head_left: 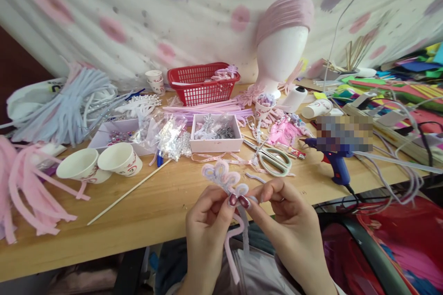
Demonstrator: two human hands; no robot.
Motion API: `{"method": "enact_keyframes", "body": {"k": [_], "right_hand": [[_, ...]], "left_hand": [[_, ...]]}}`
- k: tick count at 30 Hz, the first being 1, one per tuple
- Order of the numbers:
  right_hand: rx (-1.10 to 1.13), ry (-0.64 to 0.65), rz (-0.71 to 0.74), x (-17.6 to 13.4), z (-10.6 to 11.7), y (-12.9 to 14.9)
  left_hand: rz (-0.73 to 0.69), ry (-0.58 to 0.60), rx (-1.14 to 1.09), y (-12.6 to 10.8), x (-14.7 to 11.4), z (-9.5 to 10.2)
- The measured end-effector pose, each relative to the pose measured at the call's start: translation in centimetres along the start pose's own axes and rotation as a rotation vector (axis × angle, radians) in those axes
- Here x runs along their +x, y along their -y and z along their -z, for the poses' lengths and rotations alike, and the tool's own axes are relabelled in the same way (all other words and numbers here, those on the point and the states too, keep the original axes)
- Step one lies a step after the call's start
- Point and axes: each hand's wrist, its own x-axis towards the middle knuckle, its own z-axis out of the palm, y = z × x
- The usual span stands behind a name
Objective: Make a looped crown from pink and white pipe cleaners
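Observation:
Both hands meet in front of the table edge around a pipe cleaner flower (221, 175) with pink and pale lilac looped petals. My left hand (209, 221) pinches its base between thumb and fingers. My right hand (282, 221) presses its thumb against the same spot, fingers curled around a short pale end. Two loose tails, one pink pipe cleaner (231, 253) and one greyish lilac, hang below the grip. Just beyond the hands lie scissors (277, 161) with pale green handles and a short lilac pipe cleaner piece (255, 178).
A white box (216, 146) of silvery trims and a red basket (200, 92) stand behind. Paper cups (119, 159), a wooden stick (128, 193) and pink pipe cleaners (31, 189) lie left. At right are a blue glue gun (337, 166) and cables; a foam head (282, 55) stands behind.

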Motion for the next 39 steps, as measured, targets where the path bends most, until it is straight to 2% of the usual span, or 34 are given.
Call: {"method": "enact_keyframes", "body": {"k": [6, 9, 11, 15, 19, 24, 26, 29, 31, 35, 37, 39], "right_hand": [[-0.017, 0.036, 0.014, 0.2, 0.1, 0.0], [-0.068, 0.124, 0.052, 0.8, 0.8, 0.3], [-0.113, 0.152, 0.099, 1.3, 1.6, 0.7], [-0.216, 0.122, 0.234, 2.3, 2.9, 1.8], [-0.283, 0.192, 0.293, 2.8, 3.3, 2.5], [-0.301, 0.278, 0.301, 3.1, 3.5, 2.7], [-0.308, 0.268, 0.315, 3.0, 3.6, 2.8], [-0.327, 0.184, 0.349, 2.5, 3.4, 3.1], [-0.378, 0.103, 0.437, 2.0, 3.1, 3.2], [-0.673, 0.042, 0.826, 0.8, 2.4, 3.2], [-0.814, 0.041, 0.907, 0.4, 2.1, 3.0], [-0.887, 0.043, 0.904, 0.1, 1.9, 2.7]], "left_hand": [[0.017, -0.002, -0.023, 0.0, 0.3, 0.1], [0.021, 0.024, -0.012, -0.1, 0.5, 0.5], [0.015, 0.046, 0.012, -0.3, 0.6, 0.7], [0.009, 0.063, 0.070, -0.7, 0.5, 0.9], [0.054, 0.081, 0.083, -1.1, 0.3, 0.9], [0.138, 0.121, 0.046, -1.3, 0.3, 1.0], [0.137, 0.128, 0.042, -1.3, 0.2, 1.1], [0.062, 0.113, 0.081, -1.3, 0.2, 1.1], [-0.009, 0.099, 0.128, -1.3, 0.0, 1.0], [-0.124, 0.044, 0.212, -1.7, -0.5, 0.5], [-0.148, 0.013, 0.240, -1.9, -0.8, 0.2], [-0.162, -0.008, 0.255, -2.0, -1.1, 0.0]]}}
